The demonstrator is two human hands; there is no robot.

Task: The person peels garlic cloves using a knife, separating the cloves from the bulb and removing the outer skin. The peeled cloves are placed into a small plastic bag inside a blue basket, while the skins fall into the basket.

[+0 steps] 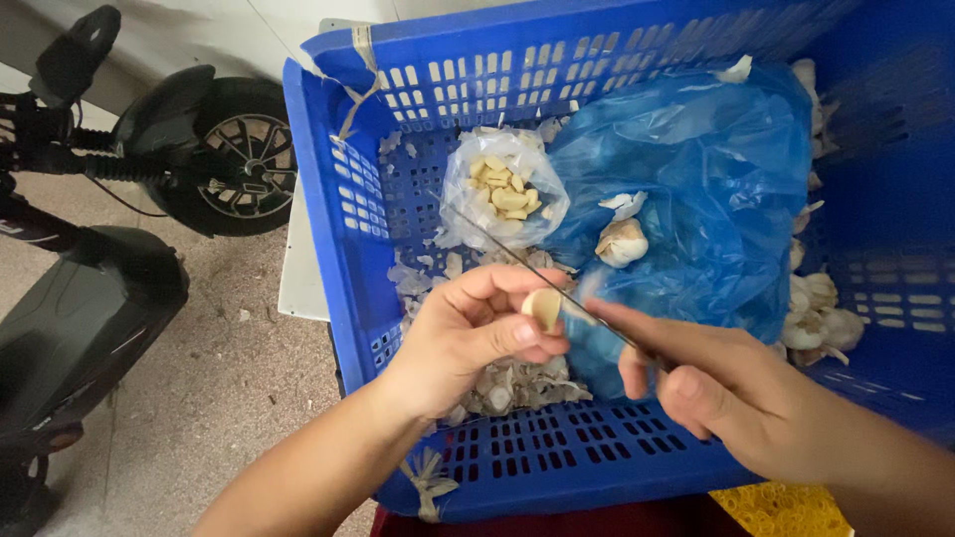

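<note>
Garlic clove held over blue crate, knife blade against it.

The garlic clove (543, 307) is pinched in the left hand (468, 343), fingers clamped on it, raised above the crate (328, 189) so skins drop inside. The right hand (741, 398) is closed round a knife (517, 259). A clear bag of peeled cloves (504, 194) and a blue bag (696, 189) with a garlic bulb (622, 242) lie below; a scooter (119, 199) stands beside.

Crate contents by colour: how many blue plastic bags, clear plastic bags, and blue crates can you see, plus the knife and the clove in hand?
Blue crate: 1
Blue plastic bag: 1
Clear plastic bag of peeled cloves: 1
Knife, in the right hand: 1
Peeled clove, in the left hand: 1
Total: 5
</note>
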